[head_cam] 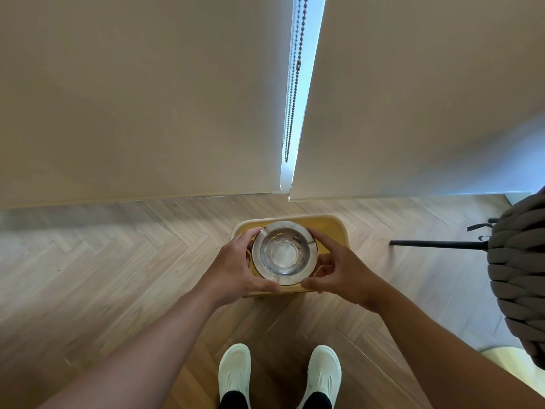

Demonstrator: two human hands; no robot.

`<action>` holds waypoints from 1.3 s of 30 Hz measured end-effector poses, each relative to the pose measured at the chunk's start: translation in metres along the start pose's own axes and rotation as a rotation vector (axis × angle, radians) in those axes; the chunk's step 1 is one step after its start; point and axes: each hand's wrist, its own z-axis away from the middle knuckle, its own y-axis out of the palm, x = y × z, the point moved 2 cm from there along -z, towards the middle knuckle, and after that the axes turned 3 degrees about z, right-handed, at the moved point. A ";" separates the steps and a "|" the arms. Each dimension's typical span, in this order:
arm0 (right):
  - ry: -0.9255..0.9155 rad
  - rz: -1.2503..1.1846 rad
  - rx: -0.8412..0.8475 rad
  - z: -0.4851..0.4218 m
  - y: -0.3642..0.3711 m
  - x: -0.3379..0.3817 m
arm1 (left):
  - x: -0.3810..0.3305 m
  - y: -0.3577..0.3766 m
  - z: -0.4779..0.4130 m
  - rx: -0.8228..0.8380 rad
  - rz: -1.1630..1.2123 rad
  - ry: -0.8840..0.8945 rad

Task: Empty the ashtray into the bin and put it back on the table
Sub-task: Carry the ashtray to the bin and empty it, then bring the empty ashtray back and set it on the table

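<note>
**Desk:** What have we got, and where?

**Me:** Both my hands on the ashtray [285, 252], held upright over the bin [339, 231], which stands on the wood floor [118, 276] just short of the blinds [147, 98]. My left hand [236, 264] has its grip clamped on the left rim, fingers over the far edge and thumb along the near one. My right hand [339, 270] is clamped on the right rim the same way. My shoes [234, 369] are planted just behind the bin.

**Desk:** Which step is this?

**Me:** The tipping step, I'd say. The ashtray sits level, mouth up, directly above the bin's opening. The bowl looks shiny and almost bare, a few dark flecks near the right wall, so I can't tell whether it has been dumped or held little to start with.

**Desk:** And the next move?

**Me:** If anything is left inside, roll both wrists to turn the mouth down, keeping it low and centred over the bin so ash doesn't drift onto the floor. If it's clean, carry it level to the surface, which is not in this frame. The grey knitted seat [522, 276] and its dark leg [436, 244] on my right are things to step around.
</note>
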 end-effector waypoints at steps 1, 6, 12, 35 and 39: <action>-0.029 0.024 0.001 0.002 -0.002 0.002 | -0.001 -0.001 0.004 -0.010 0.037 -0.005; -0.161 0.123 -0.063 0.017 -0.005 0.014 | -0.015 -0.001 0.026 -0.060 0.071 -0.002; -0.174 0.105 -0.056 0.053 -0.008 0.040 | -0.054 -0.004 0.064 -0.107 0.127 0.000; -0.122 0.207 -0.342 0.271 0.050 0.196 | -0.214 -0.096 0.239 -0.019 -0.132 0.272; -0.065 0.206 -0.403 0.307 0.080 0.202 | -0.217 -0.101 0.269 0.029 -0.204 0.363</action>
